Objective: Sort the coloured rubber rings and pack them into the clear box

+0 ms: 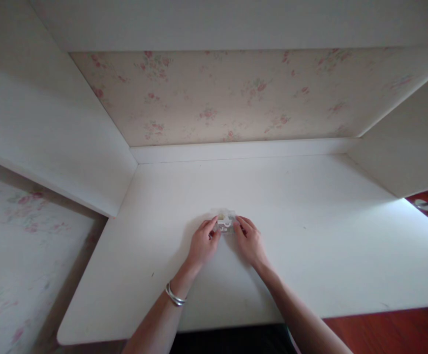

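Note:
A small clear plastic case (226, 224) is at the middle of the white desk, between my two hands. It looks see-through, with a yellowish patch and greyish parts showing in it; its contents are too small to make out. My left hand (204, 243) grips its left side with thumb and fingers, and a silver bangle circles that wrist. On the opposite side, my right hand (250, 241) has its fingers closed on the right edge. Fingertips cover both ends of the case.
The white desk (310, 260) has a raised strip along its back. Upright side panels (74, 123) stand left and right, with an overhead panel (236, 24) above. Floral wallpaper (236, 98) covers the back. Reddish floor (391, 332) shows past the front edge.

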Demonstrator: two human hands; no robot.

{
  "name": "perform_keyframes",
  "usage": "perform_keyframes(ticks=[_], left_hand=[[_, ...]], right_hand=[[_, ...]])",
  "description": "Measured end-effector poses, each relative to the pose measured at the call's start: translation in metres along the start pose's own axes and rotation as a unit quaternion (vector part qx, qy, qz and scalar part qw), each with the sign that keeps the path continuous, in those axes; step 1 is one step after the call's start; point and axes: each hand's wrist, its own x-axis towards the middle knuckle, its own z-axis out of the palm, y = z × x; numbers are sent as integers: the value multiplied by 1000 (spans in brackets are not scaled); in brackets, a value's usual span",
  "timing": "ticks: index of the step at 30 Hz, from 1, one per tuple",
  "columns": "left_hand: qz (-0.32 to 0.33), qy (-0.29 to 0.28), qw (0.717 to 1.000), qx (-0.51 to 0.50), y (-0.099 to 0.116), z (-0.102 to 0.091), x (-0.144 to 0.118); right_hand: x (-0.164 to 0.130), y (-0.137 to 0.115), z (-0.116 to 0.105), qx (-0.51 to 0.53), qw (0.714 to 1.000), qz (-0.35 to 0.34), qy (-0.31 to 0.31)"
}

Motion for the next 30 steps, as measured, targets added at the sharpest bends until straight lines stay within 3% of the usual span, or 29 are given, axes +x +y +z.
perform_keyframes(ticks=[30], left_hand=[[24, -61, 997, 27, 3, -6, 5]], right_hand=[[0, 2, 0, -97, 990, -94, -33]])
